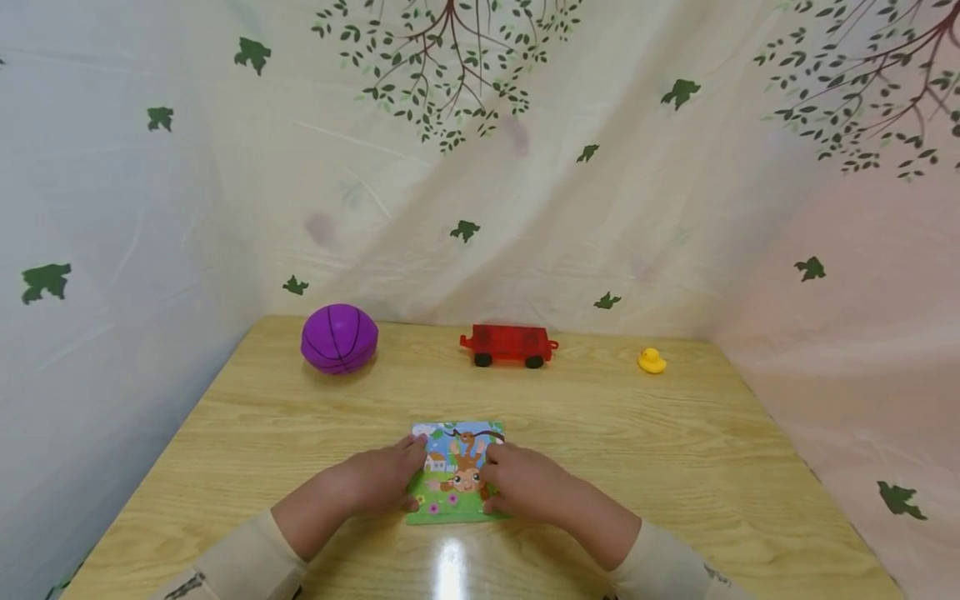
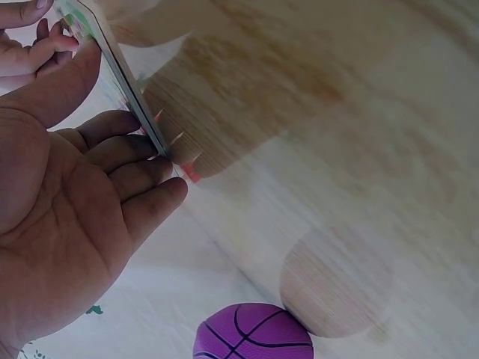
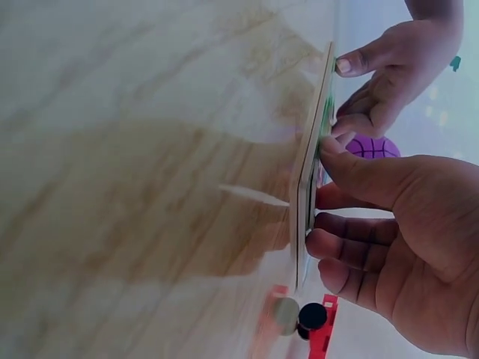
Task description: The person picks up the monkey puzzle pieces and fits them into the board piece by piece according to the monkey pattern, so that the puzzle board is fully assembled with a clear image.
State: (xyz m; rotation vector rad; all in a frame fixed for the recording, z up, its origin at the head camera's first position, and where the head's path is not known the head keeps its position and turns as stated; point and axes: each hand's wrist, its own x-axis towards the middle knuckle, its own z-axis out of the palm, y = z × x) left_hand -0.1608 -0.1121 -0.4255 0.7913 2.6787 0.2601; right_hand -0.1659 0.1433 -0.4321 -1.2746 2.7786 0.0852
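A thin, square picture board (image 1: 450,504) lies flat on the table, with a cartoon monkey, a house and flowers on its top. At its left edge, my left hand (image 1: 386,477) touches it with thumb and fingertips. Those fingers are nearly straight in the left wrist view. Over the right side, my right hand (image 1: 528,483) rests its thumb and loosely bent fingertips on the picture. The right wrist view shows the board (image 3: 303,191) edge-on, its pale layered rim low on the table, with both hands on the picture side. Some of the picture is hidden under the fingers.
Behind the board stand a purple ball (image 1: 340,339) at the left, a red toy wagon (image 1: 510,343) with black wheels in the middle, and a yellow rubber duck (image 1: 652,361) at the right. A leaf-printed cloth (image 1: 420,275) encloses the wooden table (image 1: 675,467).
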